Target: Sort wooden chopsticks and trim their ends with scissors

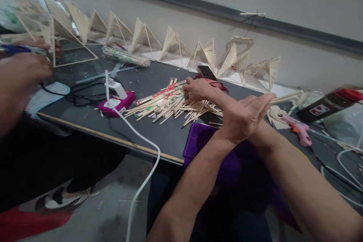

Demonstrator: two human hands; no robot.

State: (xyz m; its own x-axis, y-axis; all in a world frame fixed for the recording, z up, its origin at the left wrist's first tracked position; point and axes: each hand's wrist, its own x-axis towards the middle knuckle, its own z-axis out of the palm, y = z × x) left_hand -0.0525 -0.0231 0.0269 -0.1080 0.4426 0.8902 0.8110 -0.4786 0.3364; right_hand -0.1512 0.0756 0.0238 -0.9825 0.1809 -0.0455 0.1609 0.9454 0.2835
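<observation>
Chopsticks [154, 109] lie heaped, unassembled, before a row of built stick fans [209, 56]; left hand [244, 116] grips some, right hand [200, 89] touches the heap, its grip unclear.

The black bottle [327, 103] bears a boxed emblem [320, 110]; its pale lettering [337, 100] is too blurred to read.

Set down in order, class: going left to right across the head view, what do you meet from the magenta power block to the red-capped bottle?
Magenta power block → loose pile of sticks → the person's left hand → pink glue gun → red-capped bottle.
</observation>
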